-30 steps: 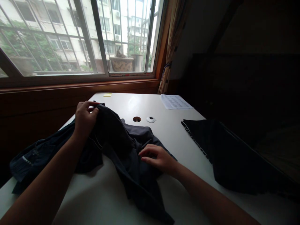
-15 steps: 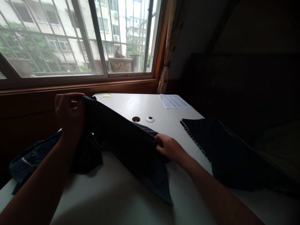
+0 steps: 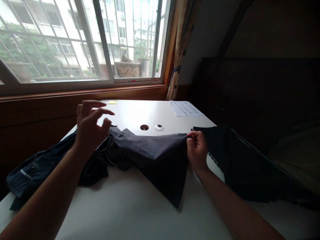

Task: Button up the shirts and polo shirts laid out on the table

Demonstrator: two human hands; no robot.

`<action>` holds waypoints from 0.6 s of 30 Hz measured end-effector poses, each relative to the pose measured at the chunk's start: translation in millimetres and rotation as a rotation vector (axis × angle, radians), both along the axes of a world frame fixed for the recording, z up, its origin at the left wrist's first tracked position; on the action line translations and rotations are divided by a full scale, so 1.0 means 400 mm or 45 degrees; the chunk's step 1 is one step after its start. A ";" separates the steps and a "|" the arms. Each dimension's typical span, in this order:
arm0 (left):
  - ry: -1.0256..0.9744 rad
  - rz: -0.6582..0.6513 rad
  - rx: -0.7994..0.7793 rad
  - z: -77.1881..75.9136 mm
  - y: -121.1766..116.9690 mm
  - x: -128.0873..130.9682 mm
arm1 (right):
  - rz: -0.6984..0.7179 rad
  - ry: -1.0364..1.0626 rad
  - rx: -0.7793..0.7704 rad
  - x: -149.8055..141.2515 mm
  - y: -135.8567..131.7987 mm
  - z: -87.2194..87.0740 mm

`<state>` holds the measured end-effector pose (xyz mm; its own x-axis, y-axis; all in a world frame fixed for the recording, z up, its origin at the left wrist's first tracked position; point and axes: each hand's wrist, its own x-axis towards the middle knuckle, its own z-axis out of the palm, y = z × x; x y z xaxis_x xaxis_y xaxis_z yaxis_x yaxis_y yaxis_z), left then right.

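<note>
A dark grey garment (image 3: 155,148) hangs partly lifted over the white table (image 3: 120,206), its lower corner drooping toward me. I cannot make out what kind of garment it is. My right hand (image 3: 197,148) pinches its upper right edge. Above the garment's left end, my left hand (image 3: 92,121) is raised with its fingers apart and nothing in them. Dark cloth with white cords (image 3: 110,153) bunches beneath that hand. Farther left lies a dark blue denim garment (image 3: 37,166), partly hidden by my left forearm.
A dark blue folded garment (image 3: 240,166) covers the table's right side. Toward the back are a round hole (image 3: 144,127), its white cover (image 3: 159,127), printed sheets (image 3: 186,108) and a yellow note (image 3: 112,102). A barred window (image 3: 82,40) and curtain (image 3: 176,66) stand behind.
My left hand has let go of the grey garment and moved right with its fingers opened. My right hand has moved right and up, drawing the garment's edge out nearly level.
</note>
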<state>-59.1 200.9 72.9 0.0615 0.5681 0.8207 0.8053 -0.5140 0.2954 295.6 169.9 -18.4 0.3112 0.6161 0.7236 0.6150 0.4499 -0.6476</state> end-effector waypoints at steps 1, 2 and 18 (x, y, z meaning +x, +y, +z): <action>0.128 -0.130 -0.003 -0.016 0.001 0.019 | 0.017 0.028 -0.011 -0.006 -0.003 -0.003; 0.246 -0.264 -0.047 -0.036 0.001 0.041 | 0.025 0.054 -0.008 -0.010 -0.007 -0.004; 0.320 -0.462 -0.830 -0.233 -0.001 0.177 | 0.175 0.303 0.079 -0.036 -0.026 -0.003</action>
<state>11.7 200.5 -20.1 0.4748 0.8390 0.2659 0.7032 -0.5433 0.4586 281.1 159.6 -19.7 0.3932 0.6212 0.6779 0.3793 0.5620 -0.7350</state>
